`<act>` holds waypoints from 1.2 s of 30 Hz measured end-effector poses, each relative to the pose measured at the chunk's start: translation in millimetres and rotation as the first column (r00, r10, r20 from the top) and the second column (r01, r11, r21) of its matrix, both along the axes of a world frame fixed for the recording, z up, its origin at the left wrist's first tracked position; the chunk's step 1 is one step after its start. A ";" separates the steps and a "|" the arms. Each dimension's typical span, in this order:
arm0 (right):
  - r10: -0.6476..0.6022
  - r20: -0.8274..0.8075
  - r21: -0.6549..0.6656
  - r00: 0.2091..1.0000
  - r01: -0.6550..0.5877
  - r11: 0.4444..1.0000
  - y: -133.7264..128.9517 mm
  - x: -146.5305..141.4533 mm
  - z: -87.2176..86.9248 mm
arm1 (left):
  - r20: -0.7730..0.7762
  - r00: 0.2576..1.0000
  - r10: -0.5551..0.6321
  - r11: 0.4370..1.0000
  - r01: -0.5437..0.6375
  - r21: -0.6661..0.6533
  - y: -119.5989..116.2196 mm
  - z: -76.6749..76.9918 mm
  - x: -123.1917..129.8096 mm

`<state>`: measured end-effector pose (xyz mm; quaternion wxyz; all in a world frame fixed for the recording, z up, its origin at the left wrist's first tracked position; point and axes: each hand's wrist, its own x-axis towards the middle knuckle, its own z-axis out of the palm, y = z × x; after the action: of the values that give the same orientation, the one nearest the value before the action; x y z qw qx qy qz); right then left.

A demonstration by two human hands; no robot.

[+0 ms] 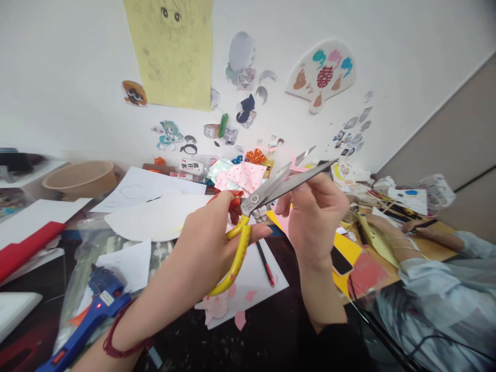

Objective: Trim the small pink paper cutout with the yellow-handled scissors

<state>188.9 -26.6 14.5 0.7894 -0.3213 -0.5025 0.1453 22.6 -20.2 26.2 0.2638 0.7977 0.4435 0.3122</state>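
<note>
My left hand (pixel 205 243) is closed round the scissors (pixel 253 199), its fingers through the yellow and red handles. The blades are spread and point up to the right. Between them shows a thin piece of pink paper (pixel 297 164), bent at an angle. My right hand (pixel 315 222) pinches this pink paper just beside the lower blade, its fingertips partly hidden. Below the hands lies a white sheet (pixel 267 297), bearing pink paper scraps (pixel 240 320) and a black pen with a red end (pixel 265 263).
A blue glue gun (pixel 103 297) lies at the lower left on plastic wrapping. White cut paper (pixel 155 217) and a beige bowl (pixel 79 175) stand behind it. To the right are a phone (pixel 341 261), yellow paper (pixel 344 243) and another person's arm (pixel 403 253). A wall with stickers rises behind.
</note>
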 end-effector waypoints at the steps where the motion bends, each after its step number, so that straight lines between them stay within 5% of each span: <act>1: -0.001 -0.004 0.000 1.000 0.001 1.000 0.2 -0.3 0.0 | 0.003 1.000 0.004 1.000 -0.004 -0.003 -0.1 0.3 0.3; 36: 0.005 -0.037 -0.017 0.999 -0.006 1.000 -2.6 -1.1 -1.2 | 0.009 1.000 0.019 1.000 -0.019 0.000 -1.4 1.2 1.1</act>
<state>187.8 -29.1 13.2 0.7952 -0.3241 -0.4876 0.1577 23.7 -21.6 27.5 0.2626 0.7922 0.4496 0.3183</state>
